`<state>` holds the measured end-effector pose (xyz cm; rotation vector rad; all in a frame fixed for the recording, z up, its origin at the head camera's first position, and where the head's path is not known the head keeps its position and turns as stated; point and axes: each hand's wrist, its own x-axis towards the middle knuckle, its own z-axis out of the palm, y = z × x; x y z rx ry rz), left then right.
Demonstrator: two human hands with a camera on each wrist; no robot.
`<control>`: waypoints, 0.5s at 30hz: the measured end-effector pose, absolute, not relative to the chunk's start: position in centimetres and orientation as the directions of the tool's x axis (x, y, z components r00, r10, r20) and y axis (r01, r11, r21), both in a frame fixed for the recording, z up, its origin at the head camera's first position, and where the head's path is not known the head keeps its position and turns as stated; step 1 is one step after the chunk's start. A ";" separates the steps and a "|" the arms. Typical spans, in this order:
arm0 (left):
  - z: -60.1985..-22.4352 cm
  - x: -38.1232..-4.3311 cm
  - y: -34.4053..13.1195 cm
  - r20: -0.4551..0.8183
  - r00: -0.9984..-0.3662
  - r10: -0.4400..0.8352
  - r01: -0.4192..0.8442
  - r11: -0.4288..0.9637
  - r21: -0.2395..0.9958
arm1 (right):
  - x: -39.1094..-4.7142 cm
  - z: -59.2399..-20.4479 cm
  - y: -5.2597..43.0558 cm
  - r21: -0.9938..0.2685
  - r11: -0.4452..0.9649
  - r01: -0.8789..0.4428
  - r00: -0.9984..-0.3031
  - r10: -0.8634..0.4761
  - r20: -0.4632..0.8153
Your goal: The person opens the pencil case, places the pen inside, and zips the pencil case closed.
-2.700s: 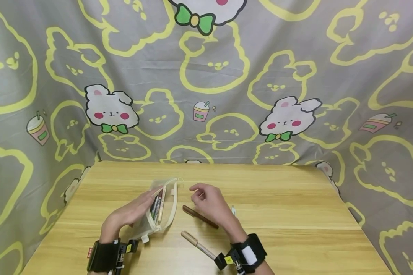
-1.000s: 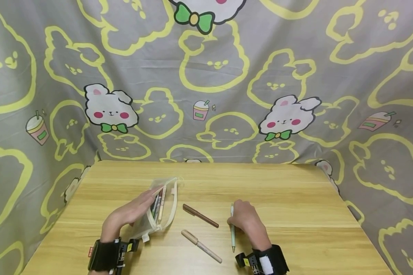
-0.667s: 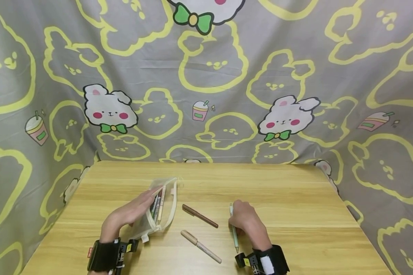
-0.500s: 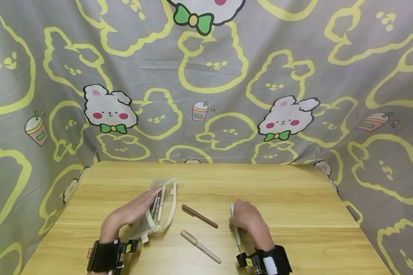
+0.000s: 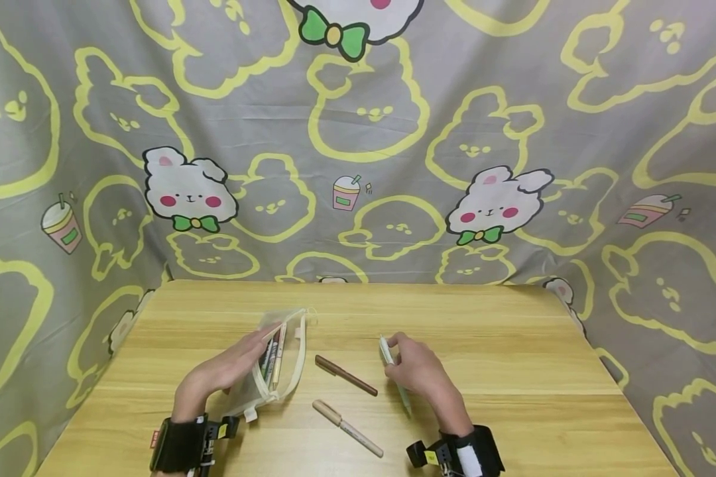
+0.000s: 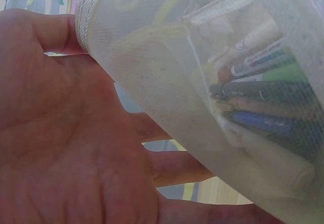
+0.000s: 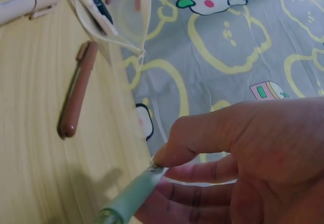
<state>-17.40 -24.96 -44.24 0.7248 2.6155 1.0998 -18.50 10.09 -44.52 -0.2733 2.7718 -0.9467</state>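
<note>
A translucent mesh pencil pouch (image 5: 238, 401) stands gaping on the left, several pens and markers (image 5: 272, 361) inside. My left hand (image 5: 237, 363) rests against its near-left side with straight fingers; in the left wrist view the thumb (image 6: 58, 34) touches the rim and other fingers pass behind the mesh. Right of centre, my right hand (image 5: 420, 364) pinches a mint-green pen (image 5: 404, 400) between thumb and fingers, over the wooden table. The right wrist view shows this pen (image 7: 132, 196) slanting down from the fingertips.
Between the hands lie a brown pen (image 5: 346, 375) and, nearer, a beige marker (image 5: 347, 427). The wooden table (image 5: 513, 371) reaches back to a grey cartoon-printed curtain (image 5: 394, 245). Black camera straps (image 5: 180, 445) sit on both wrists.
My right hand has gone from beside the pouch to the mint-green pen on the right, gripped it, and shifted it slightly left and away from me. The left hand stays on the pouch.
</note>
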 end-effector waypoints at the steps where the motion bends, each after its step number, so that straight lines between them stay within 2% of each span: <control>1: -44.2 -17.4 -25.0 -0.003 -0.856 0.517 0.359 0.599 0.715 | -18.5 -44.6 10.0 -0.617 0.777 -0.121 -0.963 -0.241 -0.116; 9: -44.3 -17.5 -25.2 -0.002 -0.859 0.512 0.356 0.601 0.716 | -18.5 -44.9 8.9 -0.619 0.750 -0.235 -0.958 -0.288 0.015; 15: -44.2 -17.4 -25.4 -0.012 -0.860 0.510 0.347 0.603 0.718 | -18.4 -45.1 7.9 -0.634 0.715 -0.296 -0.939 -0.340 0.055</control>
